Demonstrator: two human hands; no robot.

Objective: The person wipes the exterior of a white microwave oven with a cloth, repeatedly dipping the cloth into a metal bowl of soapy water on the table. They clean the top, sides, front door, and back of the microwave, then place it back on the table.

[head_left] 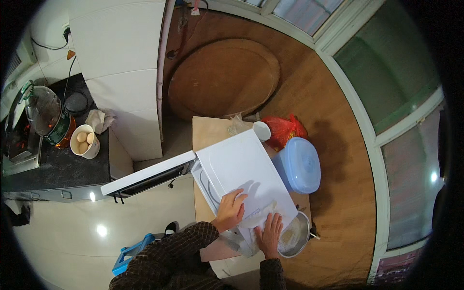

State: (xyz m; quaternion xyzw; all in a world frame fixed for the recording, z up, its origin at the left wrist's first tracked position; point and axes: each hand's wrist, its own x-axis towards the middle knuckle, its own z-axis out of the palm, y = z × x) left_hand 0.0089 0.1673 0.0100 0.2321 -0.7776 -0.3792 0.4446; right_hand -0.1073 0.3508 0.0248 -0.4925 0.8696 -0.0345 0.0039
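A white microwave oven (239,163) stands turned at an angle in front of me, its door (152,174) swung wide to the left. My left hand (231,208) is over the front edge of its top, fingers apart and gripping nothing. My right hand (270,233) lies flat, fingers extended, at the near right corner of the top. Beside and partly under it spreads a pale, thin cloth or sheet (266,212) with a bluish mark near it. A metal basin (295,235) with foamy liquid sits just right of my right hand.
The oven rests on a light wooden table (208,132). Past it are a white cup (261,131), a red plastic bag (286,128) and a lidded blue container (301,165). At left, a dark counter (83,174) bears an oil bottle (47,116) and a tub of eggs (85,143). A blue stool (132,252) stands below.
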